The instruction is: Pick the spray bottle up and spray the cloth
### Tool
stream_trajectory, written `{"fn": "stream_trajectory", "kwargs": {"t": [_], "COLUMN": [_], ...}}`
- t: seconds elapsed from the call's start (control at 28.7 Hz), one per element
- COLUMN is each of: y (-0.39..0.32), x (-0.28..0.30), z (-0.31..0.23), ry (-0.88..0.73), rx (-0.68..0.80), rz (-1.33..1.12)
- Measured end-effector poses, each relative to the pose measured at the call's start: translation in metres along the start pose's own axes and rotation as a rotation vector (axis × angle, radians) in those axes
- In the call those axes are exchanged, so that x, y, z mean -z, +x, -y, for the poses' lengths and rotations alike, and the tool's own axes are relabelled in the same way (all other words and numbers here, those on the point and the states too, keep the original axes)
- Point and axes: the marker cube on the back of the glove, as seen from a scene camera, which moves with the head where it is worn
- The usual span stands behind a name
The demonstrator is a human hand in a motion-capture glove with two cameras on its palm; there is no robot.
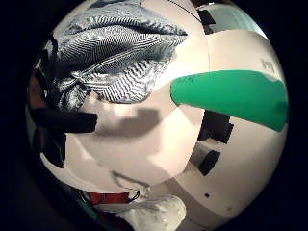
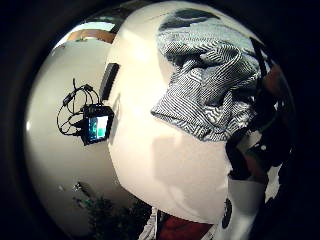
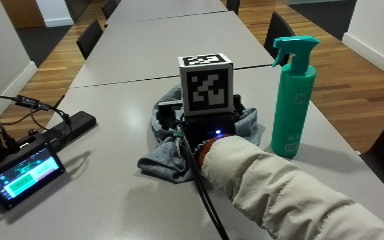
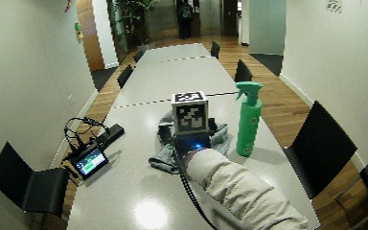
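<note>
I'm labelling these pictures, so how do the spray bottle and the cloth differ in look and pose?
The spray bottle is plain green and smooth; the cloth is grey with a fine striped weave. The spray bottle stands upright and tall; the cloth lies low in a crumpled heap. The spray bottle stands clear of the right hand; the cloth lies under it. Both rest on the same grey table, side by side.

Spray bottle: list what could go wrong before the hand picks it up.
1. The spray bottle stands tall and narrow beside the right hand, not yet held; a sideways bump could topple it.
2. It stands near the table edge, so a fall might take it to the floor.
3. The small screen lies at the opposite edge from the bottle, beyond the cloth; stray mist might reach it.
</note>
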Motion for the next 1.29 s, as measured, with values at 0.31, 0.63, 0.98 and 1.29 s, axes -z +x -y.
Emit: {"fn": "stream_trajectory", "kwargs": {"t": [0.31, 0.63, 0.98, 1.29], "y": [0.006, 0.005, 0.017, 0.068], "x": [0.004, 0.004, 0.015, 0.057], "z": [0.000, -0.001, -0.057, -0.150], "ry": [0.006, 0.001, 0.050, 0.373], "rx": [-0.018, -0.013, 0.227, 0.457], "rz": [-0.008, -0.009, 0.265, 0.991]}}
